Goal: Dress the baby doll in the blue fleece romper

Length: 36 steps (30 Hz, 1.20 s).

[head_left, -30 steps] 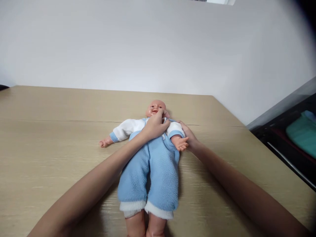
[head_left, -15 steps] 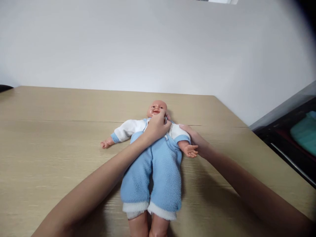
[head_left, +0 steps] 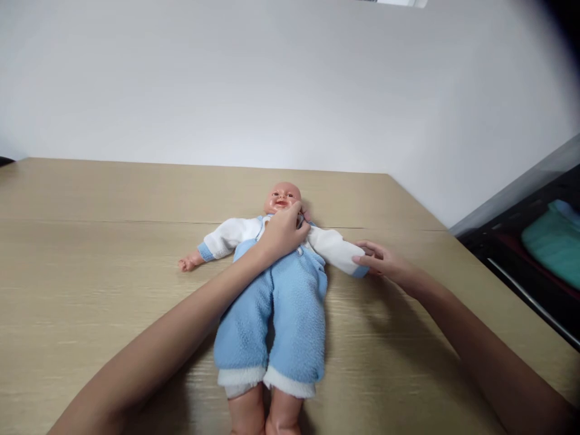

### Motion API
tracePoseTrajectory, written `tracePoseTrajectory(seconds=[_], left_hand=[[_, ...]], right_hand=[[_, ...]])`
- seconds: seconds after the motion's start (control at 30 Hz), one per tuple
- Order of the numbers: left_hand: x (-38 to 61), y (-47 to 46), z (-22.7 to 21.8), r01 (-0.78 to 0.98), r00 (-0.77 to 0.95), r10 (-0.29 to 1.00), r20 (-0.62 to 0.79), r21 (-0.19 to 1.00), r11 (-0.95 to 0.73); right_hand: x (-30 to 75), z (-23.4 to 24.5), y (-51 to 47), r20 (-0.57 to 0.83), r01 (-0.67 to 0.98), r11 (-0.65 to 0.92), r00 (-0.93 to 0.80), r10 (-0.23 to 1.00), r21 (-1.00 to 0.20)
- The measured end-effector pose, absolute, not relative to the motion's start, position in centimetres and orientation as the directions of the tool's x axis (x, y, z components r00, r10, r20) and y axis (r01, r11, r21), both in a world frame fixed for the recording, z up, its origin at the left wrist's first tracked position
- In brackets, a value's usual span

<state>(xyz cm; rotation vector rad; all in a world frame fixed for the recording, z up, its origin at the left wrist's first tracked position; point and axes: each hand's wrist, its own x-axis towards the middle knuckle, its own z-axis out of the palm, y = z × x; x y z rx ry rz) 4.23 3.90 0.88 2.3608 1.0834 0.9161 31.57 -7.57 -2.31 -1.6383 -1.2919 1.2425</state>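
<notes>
Doll [head_left: 276, 290] is lying face-up on the table [head_left: 90, 272], with its body running back under the left forearm. Left hand [head_left: 284, 232] is curling shut, pinching the collar [head_left: 263, 222] just below the chin. Right hand [head_left: 385, 264] is closing loosely round the sleeve [head_left: 333, 246] at its cuff. The sleeve is extending from there toward the left hand.

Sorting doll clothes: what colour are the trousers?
Trousers: light blue, white cuffs; head view shows them.
</notes>
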Motion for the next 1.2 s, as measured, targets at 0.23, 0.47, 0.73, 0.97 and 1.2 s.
tracePoseTrajectory(seconds=[0.23,0.47,0.73,0.97,1.2], left_hand=[[4.1,3.7,1.1,0.651,0.524,0.760,0.384,0.395,-0.649],[3.8,3.0,2.0,0.709,0.551,0.717,0.427,0.215,-0.672],[3.7,2.1,3.2,0.555,0.662,0.577,0.479,0.203,-0.806],[4.0,1.9,3.0,0.426,0.769,0.529,0.359,0.329,-0.843],[3.6,2.6,2.2,0.355,0.861,0.460,0.218,0.390,-0.850]], right_hand=[[34.6,-3.8,-7.2,-0.184,0.414,-0.191,0.056,0.981,-0.890],[32.2,-3.6,-7.6,0.323,0.687,0.144,0.139,0.936,-0.713],[23.9,-3.6,-10.3,0.440,0.550,0.367,0.000,0.898,-0.750],[22.1,-5.1,-8.9,0.040,0.065,0.052,-0.168,0.985,-0.997],[23.4,-5.5,-7.2,-0.044,-0.170,-0.069,-0.151,0.988,-0.983]])
